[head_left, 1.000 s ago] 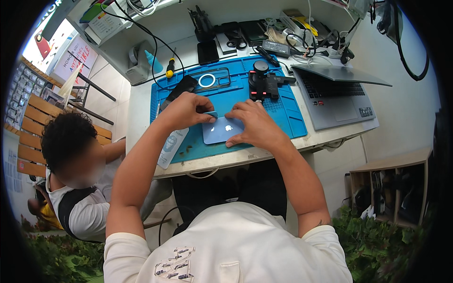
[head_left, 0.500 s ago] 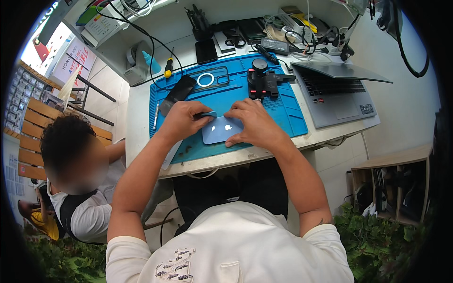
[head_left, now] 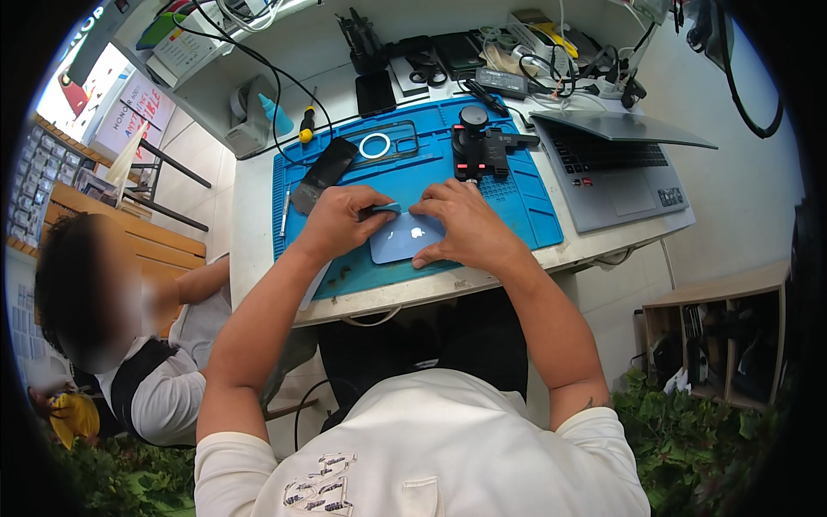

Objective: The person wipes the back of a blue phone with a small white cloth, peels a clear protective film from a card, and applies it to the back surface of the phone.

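A pale blue smartphone [head_left: 398, 245] lies back up near the front of the blue work mat [head_left: 362, 274]. My right hand [head_left: 469, 228] grips its right side, with the thumb at the near edge and the fingers at the far edge. Between thumb and fingertips my left hand [head_left: 343, 222] pinches a small flat blue-grey piece [head_left: 392, 208], held at the phone's far left edge. I cannot make out what that piece is. Left of my wrist, a white strip [head_left: 314, 286] shows partly under the forearm.
Beyond my hands lie a dark phone [head_left: 326, 175], a clear case with a white ring [head_left: 376, 146] and a black clamp holder [head_left: 474, 146]. An open laptop [head_left: 616, 172] stands at right, below tangled cables [head_left: 560, 73]. A screwdriver [head_left: 307, 125] lies far left. Another person [head_left: 155, 379] sits at left.
The blue-grey piece in my left hand has shifted very slightly right along the phone's edge. My right hand keeps its grip. The person at left has moved their head leftward.
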### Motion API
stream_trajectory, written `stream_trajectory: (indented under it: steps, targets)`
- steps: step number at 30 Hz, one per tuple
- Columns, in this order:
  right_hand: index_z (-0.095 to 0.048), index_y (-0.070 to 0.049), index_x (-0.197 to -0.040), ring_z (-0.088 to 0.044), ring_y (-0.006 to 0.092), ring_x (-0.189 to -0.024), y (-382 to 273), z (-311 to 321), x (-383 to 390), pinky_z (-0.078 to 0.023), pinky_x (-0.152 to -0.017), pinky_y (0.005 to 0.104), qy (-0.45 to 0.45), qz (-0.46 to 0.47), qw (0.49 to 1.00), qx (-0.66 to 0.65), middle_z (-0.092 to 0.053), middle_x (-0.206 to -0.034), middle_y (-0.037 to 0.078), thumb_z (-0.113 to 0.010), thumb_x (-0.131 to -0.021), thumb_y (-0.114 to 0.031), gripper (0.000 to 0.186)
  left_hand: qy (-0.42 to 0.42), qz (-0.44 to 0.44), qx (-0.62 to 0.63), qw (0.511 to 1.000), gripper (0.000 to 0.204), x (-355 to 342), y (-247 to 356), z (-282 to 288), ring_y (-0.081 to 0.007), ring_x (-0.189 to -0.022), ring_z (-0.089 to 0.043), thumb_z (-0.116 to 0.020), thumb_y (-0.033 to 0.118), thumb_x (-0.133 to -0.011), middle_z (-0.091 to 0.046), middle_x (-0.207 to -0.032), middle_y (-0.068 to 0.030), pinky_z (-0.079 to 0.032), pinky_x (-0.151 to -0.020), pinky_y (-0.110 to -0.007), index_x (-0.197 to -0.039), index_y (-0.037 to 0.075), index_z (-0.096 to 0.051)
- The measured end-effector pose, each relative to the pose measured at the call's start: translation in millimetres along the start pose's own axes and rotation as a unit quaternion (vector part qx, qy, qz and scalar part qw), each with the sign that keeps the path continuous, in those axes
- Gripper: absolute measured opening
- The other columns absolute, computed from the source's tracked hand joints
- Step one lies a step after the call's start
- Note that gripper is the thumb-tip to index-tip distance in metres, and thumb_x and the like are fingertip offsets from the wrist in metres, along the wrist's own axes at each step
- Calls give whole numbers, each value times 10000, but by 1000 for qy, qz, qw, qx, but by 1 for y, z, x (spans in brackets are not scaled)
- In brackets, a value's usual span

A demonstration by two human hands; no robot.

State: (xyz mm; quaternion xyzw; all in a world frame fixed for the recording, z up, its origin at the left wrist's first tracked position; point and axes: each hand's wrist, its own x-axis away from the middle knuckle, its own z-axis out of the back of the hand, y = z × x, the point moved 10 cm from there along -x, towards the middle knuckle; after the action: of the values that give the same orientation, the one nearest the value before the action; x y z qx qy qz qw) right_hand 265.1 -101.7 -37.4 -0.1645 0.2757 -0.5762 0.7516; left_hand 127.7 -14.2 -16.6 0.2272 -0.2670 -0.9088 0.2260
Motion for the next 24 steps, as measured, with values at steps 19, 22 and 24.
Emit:
stream_trajectory:
  steps: [19, 22, 24]
  targets:
    - [-796, -19, -1196, -604, 312, -1220, 6, 13, 18, -467, -1133, 457, 105, -9, 993, 56, -700, -1222, 93, -1017, -542, -597, 900, -112, 108, -12, 988, 287, -28, 3, -7, -277, -863, -804, -905, 188, -915, -840, -977, -163, -622, -822, -356, -1169, 67, -849]
    - [-797, -22, -1194, -604, 309, -1218, 7, 13, 19, -464, -1134, 455, 113, -4, 992, 49, -699, -1216, 92, -1014, -540, -602, 900, -143, 102, -17, 984, 289, -30, 8, -5, -291, -867, -806, -886, 206, -930, -839, -979, -160, -621, -819, -375, -1180, 67, -849]
    - [-797, -22, -1190, -604, 310, -1215, 6, 14, 20, -463, -1134, 455, 117, -1, 992, 43, -698, -1213, 92, -1015, -540, -599, 897, -158, 102, -7, 982, 266, -31, 6, -6, -287, -873, -808, -875, 196, -938, -838, -988, -165, -622, -817, -373, -1164, 57, -853]
